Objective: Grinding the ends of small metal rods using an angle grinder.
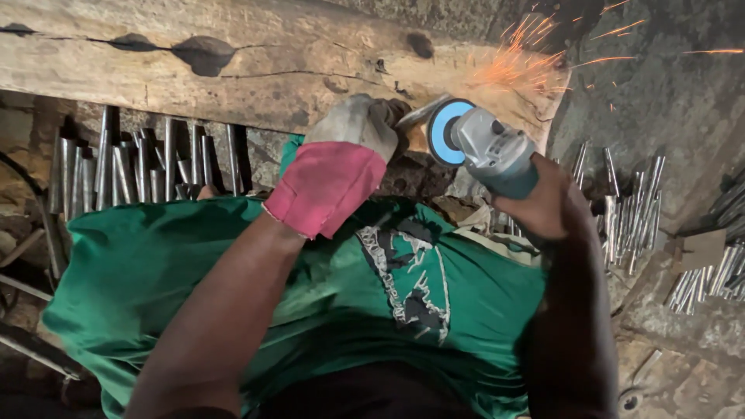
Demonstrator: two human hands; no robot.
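1. Left hand [353, 128]: gloved (grey-white glove, pink cuff), fingers clenched around a short metal piece [417, 115], pinning it against the wooden beam [233, 58]. I see only the tip of the piece, poking out at 3 o'clock from the glove.

2. Right hand [543, 206]: bare, fingers wrapped tight round the body of an angle grinder [493, 151]. The grinder sits at 3 o'clock from the left hand, its blue-backed disc [446, 130] touching the end of the metal piece.

3. State of work, as I judge it: grinding is under way. Sparks [528, 62] fly toward 1 o'clock from the disc. How much of this piece's end is dressed I cannot tell; the disc hides it.

4. Stock, left: metal rods [143, 167] standing in a row under the beam, at 9 o'clock from the left hand.

5. Stock, right: more rods [628, 206] lying loose at 3 o'clock from the grinder, with a further heap [718, 275] at 4 o'clock. Which lot is finished and which is waiting I cannot say (no visible difference in the ends at this size).

6. In the way: green cloth [310, 287] across the lap, just below both hands; the spark stream crosses the beam's right end.
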